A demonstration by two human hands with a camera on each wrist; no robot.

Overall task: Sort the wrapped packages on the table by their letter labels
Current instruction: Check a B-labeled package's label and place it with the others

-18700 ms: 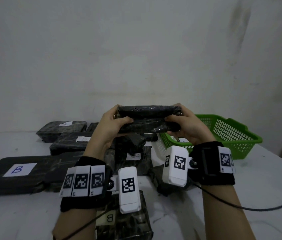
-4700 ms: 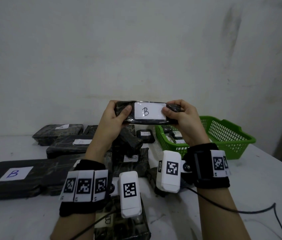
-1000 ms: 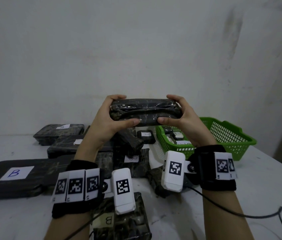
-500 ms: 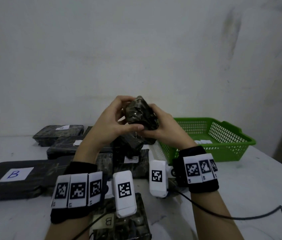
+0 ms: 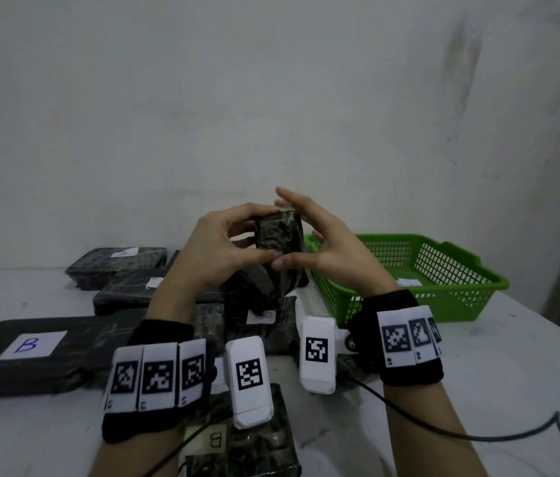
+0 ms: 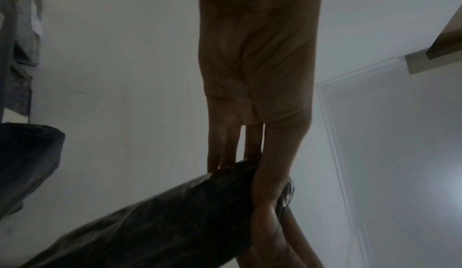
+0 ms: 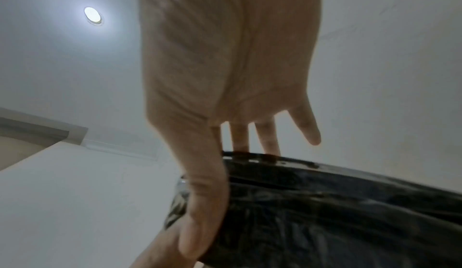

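Black-wrapped package (image 5: 278,235) held end-on in the air above the table (image 5: 478,373), label not visible. Left hand (image 5: 223,249) pinches it, thumb under, fingers over. Right hand (image 5: 326,246) presses it with straight fingers. Green basket (image 5: 443,270) just right; B-labelled package (image 5: 31,349) far left.

Both forearms come up from the bottom of the head view and lean toward each other, so the two hands meet in the middle, raised in the air. The left hand (image 5: 216,249) has its fingers (image 5: 247,211) curved over the top of the package (image 5: 277,234) and its thumb pressed below. The right hand (image 5: 332,251) is more spread: its upper fingers are nearly straight, and its thumb points to the left and meets the left thumb under the package. Each wrist wears a black band with white marker tags.
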